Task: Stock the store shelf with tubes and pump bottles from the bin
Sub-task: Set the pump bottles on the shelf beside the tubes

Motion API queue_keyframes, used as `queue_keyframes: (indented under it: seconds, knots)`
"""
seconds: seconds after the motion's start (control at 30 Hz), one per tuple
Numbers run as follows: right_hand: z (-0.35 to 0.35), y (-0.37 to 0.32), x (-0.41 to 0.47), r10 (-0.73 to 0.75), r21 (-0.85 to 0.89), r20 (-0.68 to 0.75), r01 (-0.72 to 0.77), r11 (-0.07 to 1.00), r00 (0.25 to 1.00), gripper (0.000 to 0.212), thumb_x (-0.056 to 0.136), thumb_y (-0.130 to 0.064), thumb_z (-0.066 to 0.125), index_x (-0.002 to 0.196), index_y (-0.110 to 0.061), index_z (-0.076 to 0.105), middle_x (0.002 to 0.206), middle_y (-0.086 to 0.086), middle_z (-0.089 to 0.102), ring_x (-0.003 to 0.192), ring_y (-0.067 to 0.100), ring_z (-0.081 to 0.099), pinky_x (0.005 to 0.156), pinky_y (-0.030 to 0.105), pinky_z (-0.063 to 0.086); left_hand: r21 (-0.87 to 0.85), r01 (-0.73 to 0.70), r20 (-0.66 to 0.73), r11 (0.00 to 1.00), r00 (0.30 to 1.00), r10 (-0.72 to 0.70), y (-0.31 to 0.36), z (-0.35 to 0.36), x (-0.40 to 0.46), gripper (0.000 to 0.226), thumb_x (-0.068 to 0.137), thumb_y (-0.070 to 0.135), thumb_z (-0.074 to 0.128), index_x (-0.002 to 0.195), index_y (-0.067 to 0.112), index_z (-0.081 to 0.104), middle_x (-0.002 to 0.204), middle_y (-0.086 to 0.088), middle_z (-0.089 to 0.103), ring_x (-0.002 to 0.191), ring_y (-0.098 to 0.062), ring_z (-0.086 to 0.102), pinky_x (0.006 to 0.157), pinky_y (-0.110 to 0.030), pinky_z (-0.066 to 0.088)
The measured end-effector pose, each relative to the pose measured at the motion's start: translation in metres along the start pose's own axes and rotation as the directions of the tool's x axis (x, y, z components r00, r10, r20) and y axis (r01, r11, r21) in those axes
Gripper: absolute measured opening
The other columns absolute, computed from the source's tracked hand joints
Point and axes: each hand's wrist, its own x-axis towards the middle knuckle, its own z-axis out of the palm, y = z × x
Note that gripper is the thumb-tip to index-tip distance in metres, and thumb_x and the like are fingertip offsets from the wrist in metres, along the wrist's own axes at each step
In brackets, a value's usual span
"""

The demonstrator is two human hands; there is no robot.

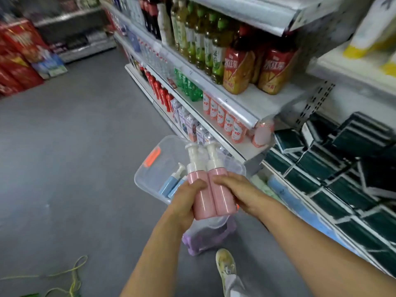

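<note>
Two pink pump bottles with white pump heads are held side by side above the bin. My left hand (185,198) grips the left pink pump bottle (198,189). My right hand (237,192) wraps the right pink pump bottle (220,189). Below them sits the clear plastic bin (150,168) with an orange latch, resting on a purple stool (205,239). Inside the bin lie two blue pump bottles (171,183). The store shelf (242,110) stands to the right, packed with drinks.
Drink bottles and cartons fill the shelves at upper right. Dark green boxes (342,168) are stacked on the low shelf at right. Red cartons (17,61) pile up at far left. A yellow-green cord (72,275) lies on the grey floor; my shoe (225,264) is below.
</note>
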Motion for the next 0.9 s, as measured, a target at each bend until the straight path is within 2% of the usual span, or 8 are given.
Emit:
queue_keyframes:
  seconds: [0.1,0.17,0.27,0.37,0.43,0.5,0.7,0.9]
  knots:
    - [-0.002,-0.004,-0.04,-0.05,-0.014,-0.065,0.049,0.999,0.997,0.057,0.071,-0.056,0.072,0.114,-0.02,0.065,0.102,0.006,0.074,0.096,0.024,0.071,0.093,0.049,0.054,0.057,-0.071,0.069,0.996,0.995,0.067,-0.007,0.015,-0.028,0.046,0.08,0.015,0.066,0.124,0.004,0.059,0.116,-0.02,0.068,0.107,-0.034,0.066,0.089,-0.045,0.055]
    - [-0.009,-0.005,-0.065,-0.052,0.062,-0.106,0.059,0.996,0.993,0.048,0.085,-0.061,0.059,0.111,-0.021,0.066,0.102,0.006,0.074,0.098,0.024,0.07,0.092,0.046,0.053,0.064,-0.106,0.085,0.992,0.991,0.1,-0.011,0.027,-0.045,0.045,0.08,0.014,0.072,0.123,0.004,0.059,0.115,-0.019,0.068,0.104,-0.033,0.067,0.08,-0.041,0.057]
    - [-0.024,-0.003,-0.102,-0.042,0.136,-0.209,0.072,0.988,0.977,0.04,0.097,-0.052,0.043,0.099,-0.02,0.067,0.086,0.004,0.072,0.082,0.019,0.066,0.08,0.036,0.051,0.046,-0.097,0.146,0.994,0.985,0.089,-0.016,0.046,-0.065,0.051,0.077,0.02,0.072,0.123,0.002,0.058,0.113,-0.021,0.069,0.102,-0.035,0.067,0.081,-0.045,0.057]
    - [-0.038,-0.002,-0.136,-0.083,0.132,-0.261,0.12,0.984,0.962,0.029,0.097,-0.036,0.05,0.093,-0.015,0.069,0.073,0.001,0.069,0.066,0.013,0.061,0.067,0.028,0.046,0.065,-0.061,0.176,0.996,0.983,0.048,-0.02,0.066,-0.081,0.049,0.075,0.02,0.075,0.118,0.003,0.06,0.109,-0.02,0.07,0.099,-0.034,0.068,0.081,-0.048,0.057]
    - [-0.048,-0.001,-0.157,-0.116,0.123,-0.275,0.154,0.98,0.955,0.026,0.097,-0.026,0.05,0.1,-0.01,0.071,0.072,0.002,0.065,0.06,0.01,0.057,0.061,0.025,0.043,0.073,-0.043,0.214,0.996,0.976,0.026,-0.024,0.081,-0.091,0.04,0.08,0.015,0.072,0.116,0.002,0.061,0.106,-0.02,0.071,0.092,-0.031,0.07,0.071,-0.042,0.059]
    - [-0.057,0.0,-0.178,-0.149,0.12,-0.296,0.191,0.974,0.944,0.029,0.096,-0.023,0.052,0.109,-0.002,0.068,0.079,0.008,0.06,0.062,0.013,0.052,0.058,0.026,0.039,0.074,-0.028,0.249,0.997,0.968,0.009,-0.029,0.095,-0.101,0.04,0.082,0.012,0.07,0.119,0.0,0.059,0.109,-0.023,0.07,0.096,-0.034,0.068,0.071,-0.043,0.06]
    - [-0.086,0.012,-0.235,-0.168,0.18,-0.355,0.243,0.953,0.92,0.015,0.096,-0.021,0.056,0.103,-0.016,0.069,0.079,0.001,0.067,0.072,0.016,0.057,0.066,0.028,0.045,0.092,-0.024,0.293,0.995,0.956,-0.004,-0.047,0.134,-0.129,0.054,0.07,0.014,0.078,0.119,0.002,0.06,0.11,-0.024,0.069,0.105,-0.04,0.065,0.092,-0.06,0.05]
    - [-0.116,0.026,-0.302,-0.166,0.201,-0.391,0.261,0.944,0.905,0.013,0.091,-0.026,0.065,0.095,-0.014,0.069,0.079,0.002,0.064,0.073,0.016,0.058,0.069,0.029,0.048,0.126,-0.026,0.335,0.992,0.942,-0.018,-0.077,0.182,-0.164,0.024,0.083,0.011,0.068,0.106,0.006,0.063,0.1,-0.022,0.07,0.095,-0.036,0.066,0.094,-0.059,0.049]
